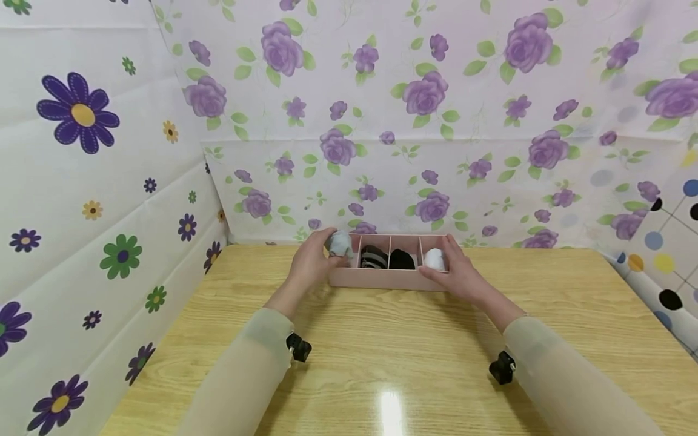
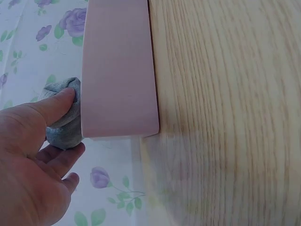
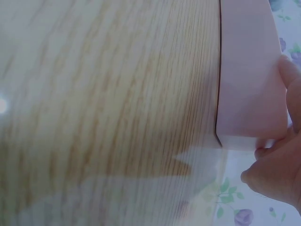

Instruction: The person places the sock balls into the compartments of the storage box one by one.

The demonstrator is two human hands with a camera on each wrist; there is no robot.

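Note:
A pink divided storage box (image 1: 388,280) sits near the back edge of the table. At its left end my left hand (image 1: 311,261) pinches a balled grey sock (image 1: 340,243) between thumb and fingers. The sock is at rim height over the leftmost compartment; in the left wrist view the grey ball shows beyond the pink wall. My right hand (image 1: 460,275) grips the box's right end, thumb along the front rim and fingers at the far side. Within the other compartments are a black-and-grey striped sock (image 1: 373,257), a black sock (image 1: 402,260) and a white sock (image 1: 434,260).
A wood-grain table (image 1: 376,345) extends in front of the box. Behind it hangs a purple-flowered cloth (image 1: 338,147), close to the box's back. Another flowered cloth (image 1: 136,200) borders the left side, and a dotted cloth (image 1: 668,260) the right.

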